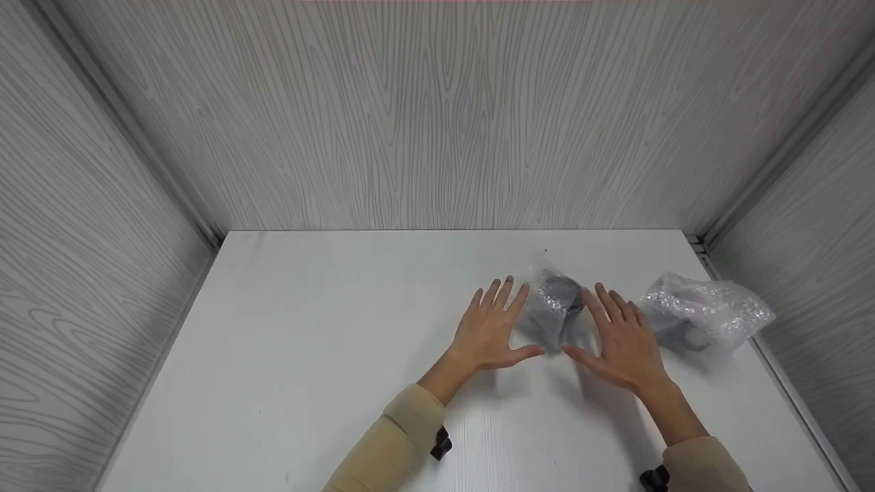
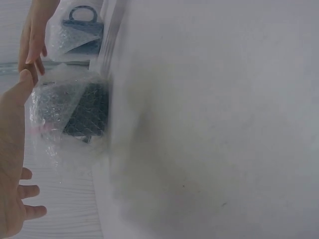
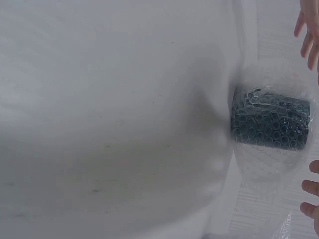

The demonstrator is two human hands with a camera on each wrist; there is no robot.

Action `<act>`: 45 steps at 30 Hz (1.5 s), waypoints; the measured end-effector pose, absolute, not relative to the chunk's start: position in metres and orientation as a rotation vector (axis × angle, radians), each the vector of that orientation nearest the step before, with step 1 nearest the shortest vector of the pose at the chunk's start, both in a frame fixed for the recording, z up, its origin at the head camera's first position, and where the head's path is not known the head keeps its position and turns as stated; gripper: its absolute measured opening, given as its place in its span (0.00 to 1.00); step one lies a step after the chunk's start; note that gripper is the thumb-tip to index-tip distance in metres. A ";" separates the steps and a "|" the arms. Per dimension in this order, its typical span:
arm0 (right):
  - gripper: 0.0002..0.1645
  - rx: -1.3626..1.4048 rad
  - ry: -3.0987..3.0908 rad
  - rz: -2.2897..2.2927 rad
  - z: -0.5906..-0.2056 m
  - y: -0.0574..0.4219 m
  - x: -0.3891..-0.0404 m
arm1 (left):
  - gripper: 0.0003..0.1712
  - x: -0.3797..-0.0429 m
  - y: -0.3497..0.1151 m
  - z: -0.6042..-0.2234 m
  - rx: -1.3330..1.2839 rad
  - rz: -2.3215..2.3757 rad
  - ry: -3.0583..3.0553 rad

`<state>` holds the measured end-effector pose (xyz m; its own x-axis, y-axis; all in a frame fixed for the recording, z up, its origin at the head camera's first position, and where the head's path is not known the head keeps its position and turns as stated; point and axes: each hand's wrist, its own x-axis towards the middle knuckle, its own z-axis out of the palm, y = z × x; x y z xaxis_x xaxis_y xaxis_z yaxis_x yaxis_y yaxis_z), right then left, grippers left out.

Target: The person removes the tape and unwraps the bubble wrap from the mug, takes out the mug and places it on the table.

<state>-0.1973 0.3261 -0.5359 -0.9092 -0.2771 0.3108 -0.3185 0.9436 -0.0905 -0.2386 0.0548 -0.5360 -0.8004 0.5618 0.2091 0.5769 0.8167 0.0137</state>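
A dark, blocky thing in clear bubble wrap sits on the white table between my two hands. Its dark body shows through the bubbles in the left wrist view and the right wrist view. My left hand is at its left, fingers spread and straight. On the other side is my right hand, also with fingers extended. The thumbs point toward each other in front of the wrap. Whether any fingertip touches the wrap, I cannot tell. What the wrapped thing is stays unclear.
A second bubble-wrapped bundle lies to the right of my right hand, reaching over the table's right edge. Inside it is a dark thing with a loop handle. Grey wood-grain walls enclose the white table at the back and sides.
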 end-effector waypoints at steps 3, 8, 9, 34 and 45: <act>0.62 0.435 -2.816 0.208 -0.536 0.327 -0.201 | 0.64 -0.242 0.058 -0.535 -0.887 -0.105 -2.810; 0.62 0.442 -2.829 0.214 -0.536 0.327 -0.206 | 0.64 -0.247 0.062 -0.535 -0.898 -0.103 -2.836; 0.61 0.446 -2.828 0.212 -0.536 0.327 -0.208 | 0.64 -0.248 0.063 -0.535 -0.895 -0.096 -2.837; 0.55 0.511 -2.828 0.152 -0.542 0.333 -0.226 | 0.62 -0.264 0.080 -0.533 -0.860 0.023 -2.829; 0.54 0.525 -2.837 0.122 -0.540 0.333 -0.229 | 0.60 -0.264 0.095 -0.529 -0.866 0.111 -2.794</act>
<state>-0.2291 0.3335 -0.5401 -0.9030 -0.3408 0.2618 -0.3620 0.9315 -0.0361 -0.2642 0.0948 -0.5288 -0.8040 0.5664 0.1810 0.5501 0.8241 -0.1349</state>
